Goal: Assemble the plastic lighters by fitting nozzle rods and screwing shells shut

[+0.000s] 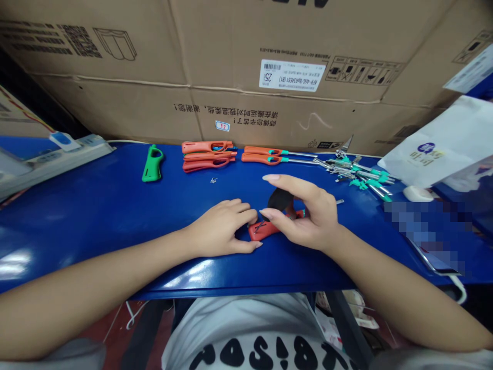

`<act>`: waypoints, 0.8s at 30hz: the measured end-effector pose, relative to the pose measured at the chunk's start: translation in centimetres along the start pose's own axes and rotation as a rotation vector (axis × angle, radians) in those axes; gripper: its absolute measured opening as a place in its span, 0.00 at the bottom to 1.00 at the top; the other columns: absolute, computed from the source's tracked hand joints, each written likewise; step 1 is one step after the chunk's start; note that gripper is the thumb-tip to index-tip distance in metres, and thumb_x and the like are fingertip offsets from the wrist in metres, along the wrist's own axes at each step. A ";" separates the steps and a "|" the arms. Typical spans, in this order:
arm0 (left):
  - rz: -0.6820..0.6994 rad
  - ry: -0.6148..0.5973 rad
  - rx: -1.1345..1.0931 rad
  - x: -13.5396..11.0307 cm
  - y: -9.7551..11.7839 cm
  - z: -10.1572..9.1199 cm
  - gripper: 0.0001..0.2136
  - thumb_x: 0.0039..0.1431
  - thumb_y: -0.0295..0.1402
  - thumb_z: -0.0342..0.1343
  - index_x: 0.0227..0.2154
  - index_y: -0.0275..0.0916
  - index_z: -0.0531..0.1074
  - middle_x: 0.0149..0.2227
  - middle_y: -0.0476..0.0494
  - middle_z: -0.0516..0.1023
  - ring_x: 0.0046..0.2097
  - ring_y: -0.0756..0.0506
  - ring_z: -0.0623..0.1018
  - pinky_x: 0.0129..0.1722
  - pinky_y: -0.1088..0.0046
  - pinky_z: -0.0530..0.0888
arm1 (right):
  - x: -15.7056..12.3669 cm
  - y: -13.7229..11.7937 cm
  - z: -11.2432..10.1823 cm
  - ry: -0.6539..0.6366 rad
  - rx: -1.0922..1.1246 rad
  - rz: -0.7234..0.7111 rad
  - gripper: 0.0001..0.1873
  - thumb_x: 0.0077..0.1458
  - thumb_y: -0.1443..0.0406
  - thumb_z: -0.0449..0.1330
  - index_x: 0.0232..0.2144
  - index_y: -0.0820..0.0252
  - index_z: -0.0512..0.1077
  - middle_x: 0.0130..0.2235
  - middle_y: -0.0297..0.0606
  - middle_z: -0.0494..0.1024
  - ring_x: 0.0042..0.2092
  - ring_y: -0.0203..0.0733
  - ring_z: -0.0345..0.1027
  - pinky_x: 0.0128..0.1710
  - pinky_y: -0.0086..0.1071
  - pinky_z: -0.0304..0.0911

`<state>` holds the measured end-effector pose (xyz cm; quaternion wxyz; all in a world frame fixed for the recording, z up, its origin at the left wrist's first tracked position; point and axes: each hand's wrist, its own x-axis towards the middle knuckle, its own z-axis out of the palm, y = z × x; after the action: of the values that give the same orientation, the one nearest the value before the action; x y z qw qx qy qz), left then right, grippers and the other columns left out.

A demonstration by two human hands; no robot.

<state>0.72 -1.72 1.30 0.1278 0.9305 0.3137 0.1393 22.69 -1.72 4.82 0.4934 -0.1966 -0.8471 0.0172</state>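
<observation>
On the blue table (96,216) lies an orange lighter body (264,231) between my two hands. My left hand (221,228) rests on the table with fingers curled, its fingertips touching the orange piece's left end. My right hand (304,213) arches over the piece, thumb and middle fingers pinched near a small metal part on it, index finger stretched out. A black part (280,198) shows under the right palm.
Behind lie a green handle shell (152,164), stacked orange handle shells (208,155), two long orange lighters (269,155) and a pile of teal-and-metal parts (358,172). A power strip (57,151) sits at left, a white bag (442,149) at right, cardboard boxes (246,67) behind.
</observation>
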 end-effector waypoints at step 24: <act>0.009 -0.004 -0.050 0.1 -0.2 -0.1 0.17 0.62 0.52 0.59 0.37 0.41 0.74 0.38 0.44 0.76 0.42 0.41 0.74 0.45 0.64 0.68 | -0.1 0.0 0.3 -0.007 0.110 -0.050 0.29 0.63 0.63 0.64 0.64 0.53 0.64 0.48 0.40 0.82 0.36 0.41 0.77 0.36 0.35 0.76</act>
<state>0.66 -1.48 1.30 0.1509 0.9287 0.3056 0.1459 22.48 -1.75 4.57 0.5007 -0.1479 -0.8513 0.0522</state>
